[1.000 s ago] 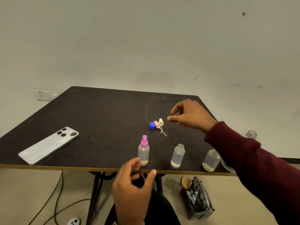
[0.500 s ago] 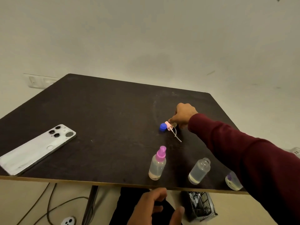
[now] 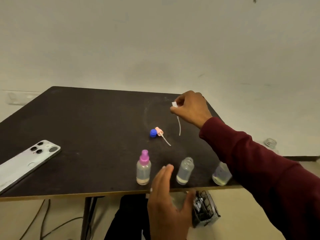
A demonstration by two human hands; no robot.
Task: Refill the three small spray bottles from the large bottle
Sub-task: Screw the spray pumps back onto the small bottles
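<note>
Three small clear bottles stand along the near edge of the dark table (image 3: 86, 135). The left bottle (image 3: 143, 170) wears a purple spray cap. The middle bottle (image 3: 184, 171) is uncapped, and the right bottle (image 3: 220, 175) is half hidden by my sleeve. My right hand (image 3: 192, 108) is raised over the table and pinches a white spray head (image 3: 174, 104), whose dip tube hangs down. A pink spray head (image 3: 160, 132) and a blue cap (image 3: 153, 132) lie mid-table. My left hand (image 3: 166, 201) hovers open at the table's front edge, between the left and middle bottles.
A white phone (image 3: 27, 161) lies at the table's left edge. A clear open bottle neck (image 3: 270, 143) shows behind my right sleeve. Below the table are a black basket (image 3: 204, 208) and cables (image 3: 43, 222) on the floor.
My right hand picked the white spray head up from beside the pink one and lifted it to the right. My left hand rose toward the bottles with its fingers straightened.
</note>
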